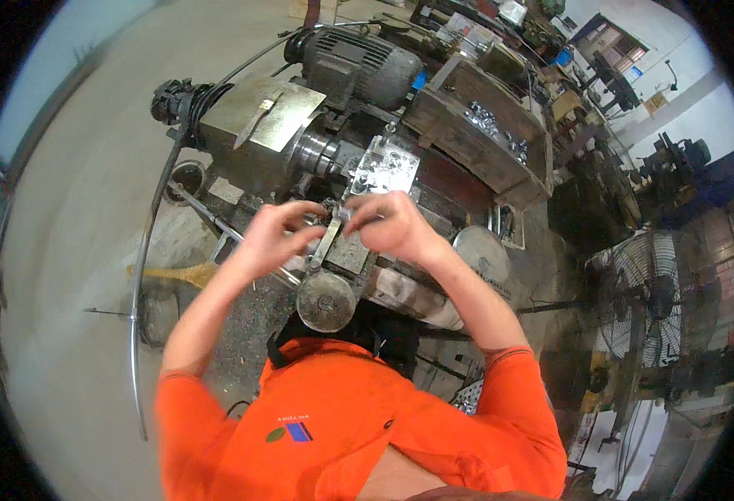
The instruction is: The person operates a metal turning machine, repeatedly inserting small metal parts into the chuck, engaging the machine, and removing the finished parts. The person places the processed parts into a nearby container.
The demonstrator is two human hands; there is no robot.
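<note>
My left hand (273, 239) hovers over the front of a lathe, thumb and fingers curved and apart, with nothing visible between them. Opposite it, my right hand (394, 227) has its fingers bent and drawn together by a small shiny metal piece (344, 215); blur hides what the fingertips grip, if anything. Between the hands a flat metal bar (326, 242) slants toward a round metal disc (325, 301) close to my body. Just beyond stand the steel chuck (315, 154) and a bright metal plate (388, 167) strewn with small bits.
A large motor (365, 67) sits behind the grey headstock cover (271, 108), on which a brush-like tool (258, 122) lies. A wooden bin (475, 134) at the back right holds shiny metal parts. A long rod (155, 221) curves down the left side; a caged fan (647, 292) stands right.
</note>
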